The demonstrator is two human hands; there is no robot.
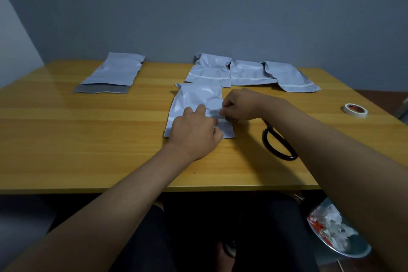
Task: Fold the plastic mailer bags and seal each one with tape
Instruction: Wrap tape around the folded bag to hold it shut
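In the head view, I have the crumpled white plastic mailer bag [196,104] lying flat on the yellow wooden table [88,139], near the middle and a little to the right. My left hand [194,132] rests on the near part of the bag, fingers bent down onto the plastic and holding the fold closed; I cannot tell whether the thumb pinches an edge. My right hand [239,106] is at the right edge of the bag, fingers curled and pinching something small and pale there, I think a piece of tape, but it is too small to be sure.

To do this step well, I judge the left hand should keep the fold pressed flat while the right hand lays the strip across the edge and rubs it from the middle outward, so no wrinkle stays under it.

Three folded white mailer bags [249,72] lie in a row on the far side, touching one another. An unfolded white and grey mailer bag [112,73] waits at the far left. The black-handled scissors [276,143] lie just right of my hands, partly under my right forearm. The white roll of tape [356,110] sits well apart, at the right edge.
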